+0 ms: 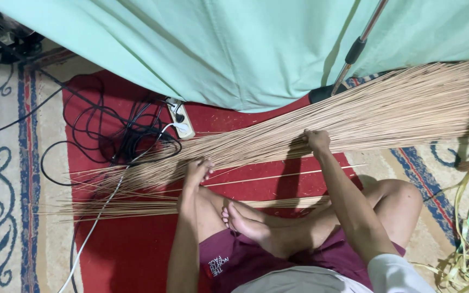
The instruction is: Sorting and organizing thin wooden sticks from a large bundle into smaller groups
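Long sheaf of thin tan palm-leaf ribs [321,122] lying across red patterned carpet [120,255], fanned toward upper right. Left hand [197,172] curled over the narrow end, fingers bent onto the ribs; right hand [317,141] closed on the bundle's middle. Black cables [109,135] and white power strip [182,120] just beyond.

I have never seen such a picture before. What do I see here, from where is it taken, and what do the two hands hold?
There is no machine here. A camera worn on a person's head looks down at their own crossed legs and bare hands. The person sits on a red carpet. Across it lies a long bundle of thin dry sticks, spread like a broom. The left hand rests on the thin end of the bundle; the right hand grips it further along. Behind are a green cloth, black cables and a white power strip. Yellow-green leaf strips lie at the right.
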